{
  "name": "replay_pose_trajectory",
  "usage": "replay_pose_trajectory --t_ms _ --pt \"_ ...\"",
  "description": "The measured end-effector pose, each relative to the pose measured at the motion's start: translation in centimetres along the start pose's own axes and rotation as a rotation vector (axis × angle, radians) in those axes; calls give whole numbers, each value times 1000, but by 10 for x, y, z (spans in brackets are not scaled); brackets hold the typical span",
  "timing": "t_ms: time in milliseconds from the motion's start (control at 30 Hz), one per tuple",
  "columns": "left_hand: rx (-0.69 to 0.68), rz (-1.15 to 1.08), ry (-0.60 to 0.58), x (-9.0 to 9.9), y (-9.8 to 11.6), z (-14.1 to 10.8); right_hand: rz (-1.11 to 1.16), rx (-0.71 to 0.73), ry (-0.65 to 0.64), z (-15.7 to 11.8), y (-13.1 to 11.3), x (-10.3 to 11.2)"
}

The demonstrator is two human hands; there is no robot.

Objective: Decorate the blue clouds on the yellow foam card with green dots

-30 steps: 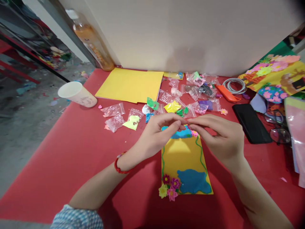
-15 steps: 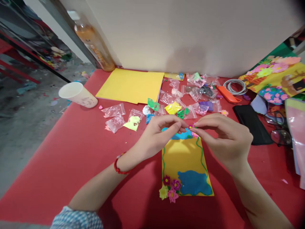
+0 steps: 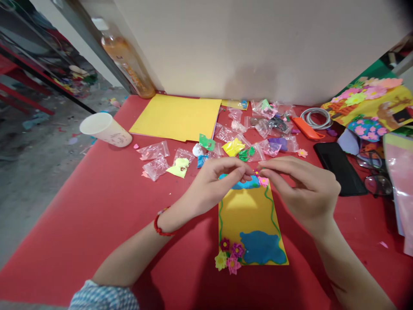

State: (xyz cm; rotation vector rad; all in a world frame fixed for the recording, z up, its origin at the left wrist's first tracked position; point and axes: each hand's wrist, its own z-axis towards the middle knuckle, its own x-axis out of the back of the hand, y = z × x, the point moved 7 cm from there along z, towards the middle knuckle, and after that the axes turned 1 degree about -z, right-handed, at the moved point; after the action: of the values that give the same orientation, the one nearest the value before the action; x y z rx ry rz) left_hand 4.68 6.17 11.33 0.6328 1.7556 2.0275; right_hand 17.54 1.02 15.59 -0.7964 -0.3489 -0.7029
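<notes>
A tiny magenta clay flower (image 3: 257,173) shows at the fingertips of my left hand (image 3: 219,181), whose fingers are curled in a pinch. Just right of it, the thumb and forefinger of my right hand (image 3: 301,189) are pinched close together; what lies between them is too small to make out. Below both hands lies a yellow card (image 3: 245,215) with wavy green clay borders. It bears a blue clay patch (image 3: 263,247) at the near end and another blue patch (image 3: 247,183) at the far end, beside a pink flower (image 3: 263,181). Several clay flowers (image 3: 232,263) cluster at its near left corner.
Small bags of coloured clay (image 3: 234,147) lie scattered beyond my hands. Yellow sheets (image 3: 177,116), a paper cup (image 3: 106,129) and a bottle (image 3: 125,60) stand left. To the right are an orange cutter (image 3: 308,128), a black case (image 3: 338,168) and glasses (image 3: 377,185).
My right fingertips have lifted slightly and moved a little away from the magenta flower, which now shows less. My left hand has barely moved.
</notes>
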Motion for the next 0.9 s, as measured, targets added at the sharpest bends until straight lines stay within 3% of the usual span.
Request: replay_pose_trajectory --t_ms 333,533,900 --pt "33 -22 2 -1 0 0 -11 49 -6 0 -4 -1" --pt "36 -20 -10 -2 1 0 40 -34 -9 -2 1 -1" --pt "23 -2 -2 -1 0 -1 -84 97 -21 -2 -12 1"
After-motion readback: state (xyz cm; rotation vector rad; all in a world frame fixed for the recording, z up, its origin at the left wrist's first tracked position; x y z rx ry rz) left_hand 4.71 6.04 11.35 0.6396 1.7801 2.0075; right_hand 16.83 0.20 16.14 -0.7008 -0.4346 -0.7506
